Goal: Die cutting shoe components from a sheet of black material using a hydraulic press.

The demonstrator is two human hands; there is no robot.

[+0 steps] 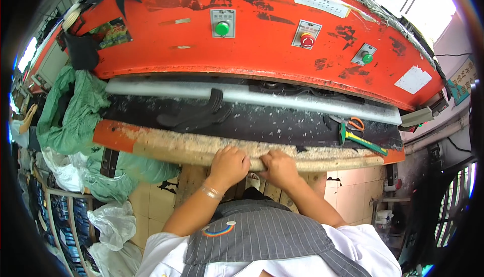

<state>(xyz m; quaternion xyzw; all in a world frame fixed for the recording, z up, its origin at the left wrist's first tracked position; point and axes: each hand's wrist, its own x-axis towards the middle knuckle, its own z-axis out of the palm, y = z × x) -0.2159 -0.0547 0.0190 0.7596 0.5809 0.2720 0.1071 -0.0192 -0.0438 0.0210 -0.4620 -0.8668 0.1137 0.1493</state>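
Now, mid-frame, the left hand and right hand curl tight over the rail; looks stiff, rough, best gripped along its front.

Illegible labels on red machine

Daylight reaches me strongest from the window past the far right corner of the bench, burnt out to plain white. The red panel above is brightly lit; below it, shadow darkens the bench's far edge. My left hand and right hand, at the front edge, look reasonably clear, while my white sleeve is nearly washed out. The lens bows that front edge, squeezes the surroundings and blackens the corners.
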